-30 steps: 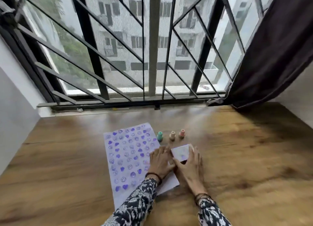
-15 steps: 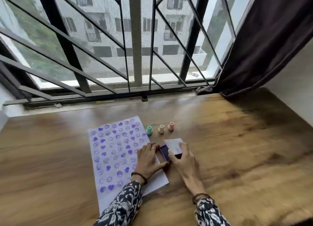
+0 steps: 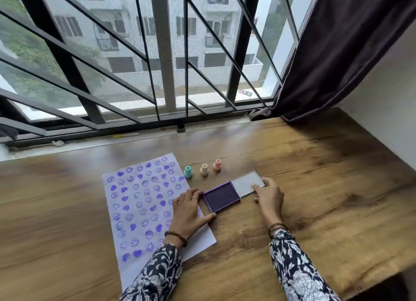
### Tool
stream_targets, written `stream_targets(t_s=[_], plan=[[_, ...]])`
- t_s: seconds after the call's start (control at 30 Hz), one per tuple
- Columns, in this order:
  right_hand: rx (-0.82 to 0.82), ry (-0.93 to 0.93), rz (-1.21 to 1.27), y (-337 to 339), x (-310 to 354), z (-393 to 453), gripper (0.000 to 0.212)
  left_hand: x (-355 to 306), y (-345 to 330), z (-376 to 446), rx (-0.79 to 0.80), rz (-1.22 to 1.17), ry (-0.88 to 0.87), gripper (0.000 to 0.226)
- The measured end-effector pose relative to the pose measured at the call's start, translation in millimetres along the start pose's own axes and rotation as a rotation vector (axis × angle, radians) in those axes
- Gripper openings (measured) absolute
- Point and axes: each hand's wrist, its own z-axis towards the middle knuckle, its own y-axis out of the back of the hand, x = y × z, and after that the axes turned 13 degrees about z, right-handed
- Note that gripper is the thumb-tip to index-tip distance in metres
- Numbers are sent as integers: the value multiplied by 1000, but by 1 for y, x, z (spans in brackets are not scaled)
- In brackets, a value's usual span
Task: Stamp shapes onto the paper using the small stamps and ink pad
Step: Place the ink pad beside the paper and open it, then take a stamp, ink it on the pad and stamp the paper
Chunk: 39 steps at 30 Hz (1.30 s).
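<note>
A: Where's the ink pad being kept?

B: On the bench, just right of the paper. It's being shown open, purple pad facing up, w/ the lid lying flat to its far right, joined at the edge.

A: Hands?

B: The left hand is being rested partly on the paper's right edge, fingers flat & released, touching the pad's left side; thumb is being stretched along its near edge. Nothing's being gripped. The right hand is being laid on the lid's near right corner, fingers loose, pressing rather than grasping.

A: Stamps?

B: Three are being left upright in a row past the pad, near the paper's top right corner: teal, cream, pink. None is being touched.

A: Paper?

B: Lying flat, angled, mostly covered w/ purple hearts & smiley prints; its near corner is being hidden by the left sleeve.

A: Behind?

B: Window bars & a dark curtain at far right.
</note>
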Motion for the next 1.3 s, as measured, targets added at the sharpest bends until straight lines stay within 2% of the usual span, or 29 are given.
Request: stream_targets(t_s=[0.1, 0.2, 0.27, 0.33, 0.47, 0.57, 0.63, 0.7, 0.8, 0.87, 0.97, 1.07, 1.13, 1.3], plan=[[-6, 33, -151, -1, 6, -3, 24, -2, 1, 0, 5, -1, -4, 71], [-21, 211, -265, -13, 20, -11, 33, -2, 2, 0, 1, -13, 0, 71], [54, 357, -235, -28, 34, -15, 32, -1, 3, 0, 0, -24, 1, 72], [200, 435, -203, -47, 46, -16, 33, -1, 3, 0, 2, -40, -7, 76], [437, 433, -275, -74, 53, -14, 33, 1, 5, 2, 14, -99, -5, 77], [407, 403, -283, -75, 53, -18, 23, 3, 13, 4, -5, -263, 28, 63], [353, 355, -80, -70, 55, -24, 16, 5, 21, 2, -108, -481, 107, 54], [343, 224, 239, -62, 59, -36, 12, 2, 34, 0, -216, -682, 179, 50], [470, -77, 617, -53, 60, -63, 13, -12, 51, 0, -251, -811, 132, 48], [575, -202, 729, -48, 57, -79, 16, -23, 58, -1, -271, -843, 81, 43], [612, -318, 863, -42, 54, -95, 19, -32, 63, -5, -353, -832, 88, 32], [601, -371, 918, -38, 58, -103, 28, -33, 65, -9, -405, -776, 66, 28], [578, -402, 967, -37, 62, -106, 23, -33, 67, -11, -427, -751, 47, 30], [421, -599, 1127, -33, 67, -106, 27, -28, 65, -17, -421, -711, -35, 35]])
